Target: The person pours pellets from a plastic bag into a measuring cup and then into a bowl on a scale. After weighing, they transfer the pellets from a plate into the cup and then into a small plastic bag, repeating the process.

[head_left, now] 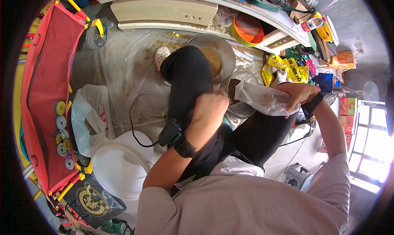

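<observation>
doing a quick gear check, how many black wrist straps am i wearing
2 in view: the left strap, on the wrist of the left hand, and the right strap, behind the right hand holding the bag.

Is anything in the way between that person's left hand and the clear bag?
Nothing clearly blocks it. Dark brown material shows between the left hand and the clear bag, but whether it lies in the gap or behind is unclear.

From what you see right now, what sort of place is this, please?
Probably a cluttered workroom or storeroom: a red fabric cart, a white bucket and a metal bowl holding brown grainy material stand close together.
</observation>
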Available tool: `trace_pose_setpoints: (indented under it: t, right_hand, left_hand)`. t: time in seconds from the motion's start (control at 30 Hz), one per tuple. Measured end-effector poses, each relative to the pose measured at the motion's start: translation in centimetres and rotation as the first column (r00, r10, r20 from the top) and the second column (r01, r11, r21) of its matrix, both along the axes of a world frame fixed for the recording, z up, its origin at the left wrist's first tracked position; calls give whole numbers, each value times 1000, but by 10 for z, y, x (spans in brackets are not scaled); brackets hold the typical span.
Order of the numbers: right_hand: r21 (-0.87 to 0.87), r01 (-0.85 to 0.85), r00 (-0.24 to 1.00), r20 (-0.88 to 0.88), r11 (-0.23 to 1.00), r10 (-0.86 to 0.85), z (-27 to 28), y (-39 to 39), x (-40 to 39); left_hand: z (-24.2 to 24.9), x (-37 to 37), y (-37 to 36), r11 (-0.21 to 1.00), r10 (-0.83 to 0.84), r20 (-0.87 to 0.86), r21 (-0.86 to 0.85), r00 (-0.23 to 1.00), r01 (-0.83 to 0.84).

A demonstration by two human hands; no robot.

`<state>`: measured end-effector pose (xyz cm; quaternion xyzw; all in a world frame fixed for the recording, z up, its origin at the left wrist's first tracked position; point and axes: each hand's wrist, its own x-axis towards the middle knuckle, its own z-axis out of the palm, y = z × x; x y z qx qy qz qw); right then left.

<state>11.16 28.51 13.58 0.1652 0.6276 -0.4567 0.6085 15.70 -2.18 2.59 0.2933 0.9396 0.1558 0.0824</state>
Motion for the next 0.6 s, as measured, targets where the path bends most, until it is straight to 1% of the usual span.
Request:
trace_pose_setpoints:
  t: [0.07,0.17,0.2,0.27,0.5,0.57,0.6]
  right_hand:
    - [-54,-28,995,-99,998,23,-4,4,1]
    - [-96,14,994,-105,995,-24,4,-3,3]
    - [-95,14,994,-106,995,-24,-1,3,4]
    - [-55,-71,957,-284,996,53,-14,15,6]
    - [-36,-2,969,-248,999,-7,-1,8,4]
    - [-114,14,971,-237,993,-41,-3,15,4]
    - [-114,14,970,-239,993,-41,-4,16,4]
  left_hand:
    - [-1,0,0,1000,7,-4,8,1000,-7]
    - [-1,0,-1,1000,17,8,13,1000,-17]
    - [-3,0,-2,999,13,12,30,1000,-13]
    - [-3,1,-2,999,7,15,48,1000,-7]
    - [1,0,-4,998,27,29,51,999,-29]
    - [1,0,-4,997,33,18,64,999,-34]
    - [1,0,-4,998,26,18,64,999,-27]
